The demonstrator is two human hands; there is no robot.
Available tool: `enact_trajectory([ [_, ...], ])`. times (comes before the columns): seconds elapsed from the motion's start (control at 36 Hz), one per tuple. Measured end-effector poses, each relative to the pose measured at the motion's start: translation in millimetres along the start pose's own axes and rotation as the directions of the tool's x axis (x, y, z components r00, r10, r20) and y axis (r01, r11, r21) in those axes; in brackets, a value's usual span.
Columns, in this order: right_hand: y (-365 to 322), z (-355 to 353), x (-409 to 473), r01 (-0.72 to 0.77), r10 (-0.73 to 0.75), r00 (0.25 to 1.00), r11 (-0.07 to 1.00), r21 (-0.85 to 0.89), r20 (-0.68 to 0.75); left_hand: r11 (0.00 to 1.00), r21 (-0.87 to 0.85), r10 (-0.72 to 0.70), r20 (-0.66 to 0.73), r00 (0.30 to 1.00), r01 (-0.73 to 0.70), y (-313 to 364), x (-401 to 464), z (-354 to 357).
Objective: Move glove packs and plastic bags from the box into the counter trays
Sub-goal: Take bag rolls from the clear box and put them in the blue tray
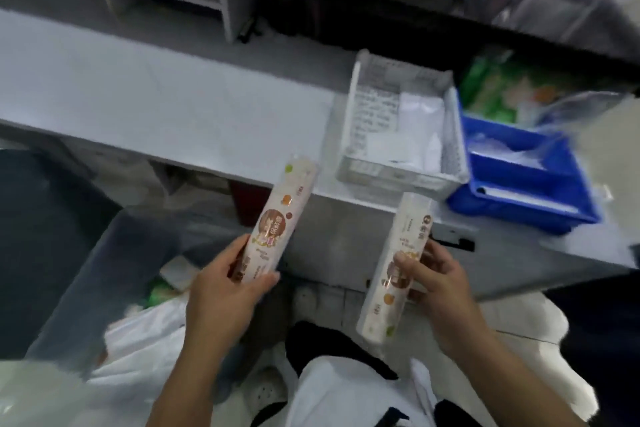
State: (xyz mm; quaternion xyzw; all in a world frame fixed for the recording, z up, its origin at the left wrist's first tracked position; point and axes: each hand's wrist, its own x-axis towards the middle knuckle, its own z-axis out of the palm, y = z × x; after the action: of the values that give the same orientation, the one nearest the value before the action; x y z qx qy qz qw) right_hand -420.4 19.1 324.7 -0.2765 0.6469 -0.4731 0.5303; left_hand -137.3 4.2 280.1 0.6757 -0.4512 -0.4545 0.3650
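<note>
Across the upper half of the view runs the grey counter (145, 104), the landmark for everything else. Below its front edge, to the left, stands the translucent box (114, 274), with white plastic bags (138, 333) and a glimpse of green packaging inside (the contents are too blurred to tell apart further). On the counter toward its right end sits the white tray (450, 136), holding white sheets or packs that cannot be made out. Touching that tray's right side is the blue tray (533, 198), with clear plastic lying in it. Behind the blue tray, on the counter, lies a green pack (498, 87), blurred.

In front of the counter's edge, both hands are raised, each with a long, narrow pack printed in white, brown and orange. The left hand (221, 291) is clenched around the lower end of the left pack (277, 219), whose top tilts up toward the counter edge, just short of the white tray. The right hand (440, 291) grips the right pack (398, 271) around its middle, thumb on the front, fingers behind; this pack stands nearly upright below the white tray's front wall.
</note>
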Motion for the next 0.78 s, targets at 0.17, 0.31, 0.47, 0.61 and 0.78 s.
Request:
enact_trajectory([
  [0.17, -25.9, -96.8, -9.7, 0.149, -0.121, 0.948, 0.986, 0.074, -0.293, 0.995, -0.077, 0.08, 0.232, 0.97, -0.063, 43.7, 2.9, 60.6],
  [0.31, -42.8, -166.9, 16.0, 0.238, -0.248, 0.867, 0.968, -0.078, -0.433, 0.992, -0.104, 0.1, 0.318, 0.943, -0.07, 73.8, 3.3, 99.9],
  [0.47, -92.0, -241.0, 77.8, 0.364, -0.499, 0.82, 0.833, -0.417, -0.28, 0.987, -0.155, 0.094, 0.301, 0.949, -0.049, 119.2, 17.6, 161.9],
  [0.61, -125.3, -284.6, 148.1, 0.514, -0.63, 0.751, 0.369, -0.775, 0.198, 0.98, -0.194, 0.098, 0.263, 0.96, -0.046, 153.7, 28.4, 219.8],
  [0.78, -120.7, -290.1, 231.1, 0.563, -0.414, 0.762, 0.041, -0.826, 0.499, 0.974, -0.221, 0.101, 0.198, 0.975, -0.056, 176.3, 28.1, 272.1],
])
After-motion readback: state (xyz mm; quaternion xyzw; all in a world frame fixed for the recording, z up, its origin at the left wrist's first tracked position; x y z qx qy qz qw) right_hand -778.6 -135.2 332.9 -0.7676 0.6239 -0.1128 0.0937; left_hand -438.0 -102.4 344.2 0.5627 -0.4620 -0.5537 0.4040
